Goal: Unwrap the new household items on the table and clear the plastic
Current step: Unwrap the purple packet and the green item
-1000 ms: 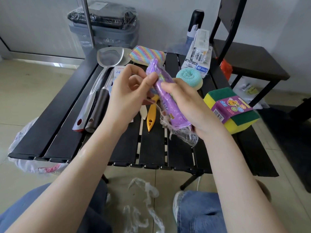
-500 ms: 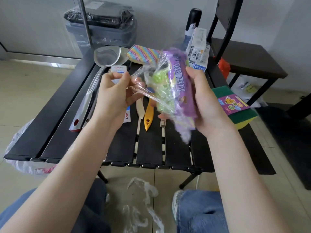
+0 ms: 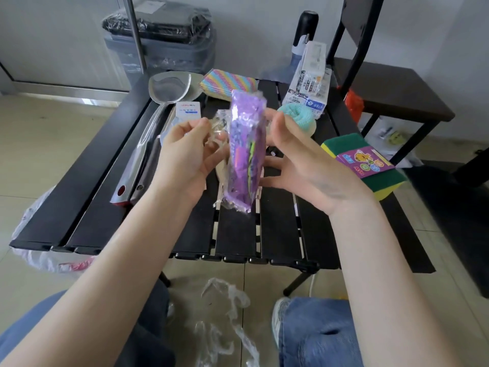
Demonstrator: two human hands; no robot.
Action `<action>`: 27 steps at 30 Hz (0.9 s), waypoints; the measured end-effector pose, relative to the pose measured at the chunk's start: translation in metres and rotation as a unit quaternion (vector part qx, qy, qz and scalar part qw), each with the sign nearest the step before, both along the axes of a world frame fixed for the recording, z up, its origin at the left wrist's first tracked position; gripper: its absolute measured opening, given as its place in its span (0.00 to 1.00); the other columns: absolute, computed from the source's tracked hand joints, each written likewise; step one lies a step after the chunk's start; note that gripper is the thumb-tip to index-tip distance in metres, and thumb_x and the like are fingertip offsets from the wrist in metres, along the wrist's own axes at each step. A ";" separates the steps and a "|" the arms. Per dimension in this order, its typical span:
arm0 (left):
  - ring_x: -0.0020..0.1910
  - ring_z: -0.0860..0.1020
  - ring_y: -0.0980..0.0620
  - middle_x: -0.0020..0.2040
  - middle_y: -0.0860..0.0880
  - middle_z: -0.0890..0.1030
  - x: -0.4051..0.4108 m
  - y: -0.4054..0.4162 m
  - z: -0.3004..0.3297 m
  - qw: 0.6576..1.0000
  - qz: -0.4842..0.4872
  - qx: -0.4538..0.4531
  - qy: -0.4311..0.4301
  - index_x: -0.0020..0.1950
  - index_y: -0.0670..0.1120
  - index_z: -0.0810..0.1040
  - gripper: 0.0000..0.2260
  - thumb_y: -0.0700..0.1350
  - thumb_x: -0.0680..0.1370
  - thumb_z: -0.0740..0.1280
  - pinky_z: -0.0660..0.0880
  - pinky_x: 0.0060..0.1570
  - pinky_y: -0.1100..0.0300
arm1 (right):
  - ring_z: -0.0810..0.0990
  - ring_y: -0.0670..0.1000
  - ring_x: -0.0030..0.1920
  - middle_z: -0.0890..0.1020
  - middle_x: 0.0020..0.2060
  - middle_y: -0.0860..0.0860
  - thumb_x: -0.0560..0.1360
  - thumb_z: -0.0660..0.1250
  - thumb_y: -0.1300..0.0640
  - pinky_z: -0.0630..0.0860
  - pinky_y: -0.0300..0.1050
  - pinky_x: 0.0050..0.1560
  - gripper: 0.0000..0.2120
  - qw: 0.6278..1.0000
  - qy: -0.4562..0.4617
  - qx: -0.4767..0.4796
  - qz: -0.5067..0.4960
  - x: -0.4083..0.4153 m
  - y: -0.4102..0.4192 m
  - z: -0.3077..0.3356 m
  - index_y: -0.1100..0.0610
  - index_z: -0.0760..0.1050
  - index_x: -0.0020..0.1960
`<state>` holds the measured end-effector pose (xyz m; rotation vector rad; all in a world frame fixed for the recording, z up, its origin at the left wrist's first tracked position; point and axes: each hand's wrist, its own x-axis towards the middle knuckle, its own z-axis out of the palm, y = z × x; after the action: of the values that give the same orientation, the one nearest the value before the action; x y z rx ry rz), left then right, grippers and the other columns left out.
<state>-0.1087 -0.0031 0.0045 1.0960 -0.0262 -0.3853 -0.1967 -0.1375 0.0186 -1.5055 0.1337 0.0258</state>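
Observation:
A purple plastic package [image 3: 246, 152] stands upright in the air between my hands, above the black slatted table [image 3: 79, 207]. My left hand [image 3: 185, 154] pinches the clear part of its wrapper [image 3: 217, 127] on the left side. My right hand [image 3: 301, 165] is spread, thumb up, and its fingertips touch the package's right edge. What is inside the package is hidden. A wrapped green and yellow sponge pack [image 3: 366, 165] lies at the table's right edge. A teal scrubber [image 3: 300, 116] and a rainbow-striped sponge [image 3: 229, 82] lie farther back.
A metal spatula [image 3: 169, 86] and a white card [image 3: 188, 109] lie on the table's left half, a white boxed pack [image 3: 311, 78] at the back right. Loose clear plastic [image 3: 227, 300] lies on the floor between my knees. A chair [image 3: 391, 96] stands right, a bin [image 3: 158, 38] behind.
The package has turned edge-on and upright, its green contents no longer showing. My right hand has loosened from a full grip to spread fingers. My left hand still pinches the clear film.

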 end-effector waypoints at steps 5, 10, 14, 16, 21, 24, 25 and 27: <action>0.33 0.80 0.55 0.33 0.49 0.73 -0.006 -0.002 0.016 0.994 0.061 -0.092 -0.006 0.45 0.42 0.68 0.07 0.39 0.82 0.58 0.82 0.39 0.56 | 0.82 0.50 0.54 0.82 0.56 0.52 0.68 0.72 0.41 0.80 0.54 0.52 0.33 0.999 -0.002 0.021 -0.048 0.001 0.005 0.001 0.51 0.66 0.68; 0.36 0.78 0.56 0.34 0.50 0.72 -0.012 -0.004 0.014 0.990 0.044 -0.127 -0.045 0.46 0.43 0.68 0.07 0.42 0.83 0.57 0.79 0.42 0.60 | 0.85 0.51 0.47 0.84 0.52 0.55 0.72 0.73 0.60 0.81 0.49 0.49 0.18 0.984 -0.006 0.048 -0.172 0.008 0.008 -0.005 0.55 0.73 0.60; 0.31 0.69 0.57 0.37 0.48 0.69 -0.003 -0.001 0.003 0.999 -0.016 -0.029 -0.040 0.49 0.43 0.68 0.04 0.42 0.83 0.58 0.74 0.29 0.67 | 0.84 0.56 0.51 0.84 0.52 0.59 0.72 0.72 0.62 0.80 0.53 0.56 0.12 0.984 -0.038 -0.021 -0.174 0.008 0.006 -0.005 0.60 0.79 0.56; 0.28 0.65 0.58 0.36 0.49 0.67 0.001 0.000 0.002 0.997 -0.029 0.034 -0.063 0.48 0.44 0.68 0.05 0.43 0.83 0.58 0.66 0.22 0.70 | 0.84 0.55 0.50 0.84 0.50 0.56 0.72 0.73 0.62 0.81 0.55 0.54 0.12 0.979 -0.061 -0.067 -0.182 0.007 0.007 -0.003 0.58 0.79 0.55; 0.31 0.68 0.57 0.39 0.51 0.71 0.003 0.006 0.012 0.981 -0.107 0.133 -0.094 0.51 0.46 0.69 0.13 0.54 0.78 0.66 0.64 0.25 0.68 | 0.85 0.50 0.45 0.83 0.47 0.53 0.72 0.72 0.62 0.81 0.43 0.43 0.09 0.967 -0.086 -0.067 -0.232 0.007 0.005 -0.004 0.56 0.79 0.52; 0.33 0.72 0.60 0.42 0.53 0.76 0.002 0.011 0.011 0.910 -0.190 0.318 -0.186 0.53 0.49 0.73 0.10 0.46 0.75 0.70 0.68 0.34 0.64 | 0.84 0.48 0.44 0.83 0.45 0.51 0.73 0.72 0.63 0.80 0.40 0.40 0.11 0.961 -0.097 -0.075 -0.249 0.005 0.007 -0.004 0.58 0.79 0.55; 0.35 0.73 0.59 0.42 0.53 0.77 0.002 0.013 0.010 0.886 -0.193 0.360 -0.222 0.51 0.49 0.75 0.07 0.45 0.75 0.69 0.70 0.38 0.62 | 0.84 0.47 0.44 0.83 0.45 0.50 0.73 0.72 0.62 0.81 0.41 0.40 0.11 0.959 -0.101 -0.086 -0.251 0.005 0.008 -0.004 0.58 0.78 0.55; 0.39 0.77 0.55 0.41 0.51 0.80 0.002 0.017 0.009 0.861 -0.195 0.391 -0.260 0.45 0.48 0.77 0.02 0.45 0.76 0.69 0.73 0.46 0.58 | 0.84 0.46 0.44 0.83 0.45 0.48 0.73 0.72 0.61 0.81 0.42 0.41 0.12 0.955 -0.109 -0.109 -0.255 0.004 0.009 -0.004 0.58 0.78 0.57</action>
<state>-0.1066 0.0139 0.0135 1.9956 -0.6300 -0.4638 -0.1931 -0.1289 0.0151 -1.6417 0.3532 -0.5842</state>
